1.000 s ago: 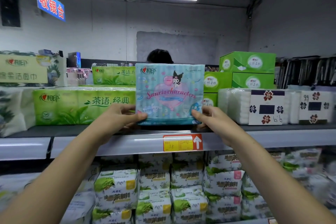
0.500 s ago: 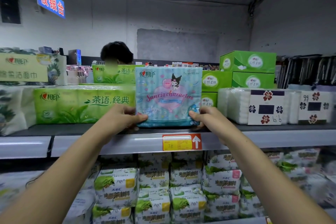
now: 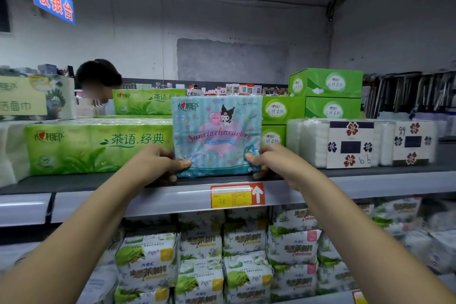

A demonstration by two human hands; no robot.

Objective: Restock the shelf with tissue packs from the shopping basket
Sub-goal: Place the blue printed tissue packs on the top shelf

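Note:
A light-blue tissue pack (image 3: 217,128) with a cartoon print and the words "Sanrio characters" stands upright on the top shelf (image 3: 370,186), its bottom edge at the shelf's front. My left hand (image 3: 158,164) grips its lower left corner, thumb across the front. My right hand (image 3: 274,161) grips its lower right corner the same way. The pack sits between a long green tissue pack (image 3: 98,148) on the left and green tissue boxes (image 3: 274,134) on the right. No shopping basket is in view.
White packs with flower labels (image 3: 350,143) fill the shelf to the right. A red and yellow price tag (image 3: 237,196) hangs on the shelf edge below the pack. The lower shelf holds several green-and-white packs (image 3: 148,259). A person's head (image 3: 98,76) shows behind the shelf at left.
The blue pack has come down onto the shelf a little, both hands still holding it. The person behind the shelf has moved from behind the pack to the left.

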